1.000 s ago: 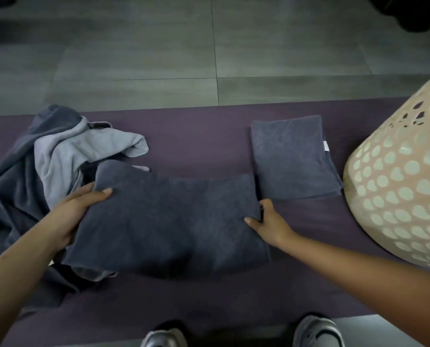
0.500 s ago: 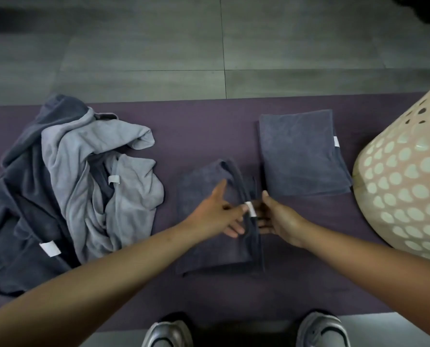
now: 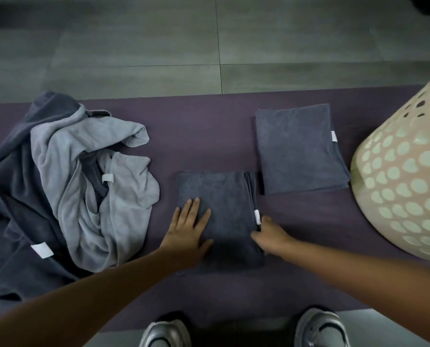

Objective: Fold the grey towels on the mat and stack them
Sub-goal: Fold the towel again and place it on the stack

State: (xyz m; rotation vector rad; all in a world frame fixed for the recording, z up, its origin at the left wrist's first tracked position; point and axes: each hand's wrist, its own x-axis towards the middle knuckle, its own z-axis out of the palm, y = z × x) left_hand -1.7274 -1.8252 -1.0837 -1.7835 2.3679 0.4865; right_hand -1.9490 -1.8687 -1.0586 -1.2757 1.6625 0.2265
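We see the left hand [image 3: 187, 227] lying flat, fingers straight, on the near-left part of a folded dark grey towel [image 3: 224, 201] on the purple mat [image 3: 203, 131]. The right hand [image 3: 271, 235] grips that towel's right edge, its fingers just below a white tag [image 3: 257, 217]. Beyond the right fingers lies 1 more folded towel [image 3: 296, 149], beside a perforated basket [image 3: 406, 176]. Left of the left fingers sits a heap of unfolded towels [image 3: 66, 186].

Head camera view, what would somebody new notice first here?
Probably the two hands at centre: the left hand lies flat on a folded dark grey towel while the right hand grips its right edge. Left of that, a heap of unfolded towels sprawls on the purple mat. A pale basket with holes fills the right edge.
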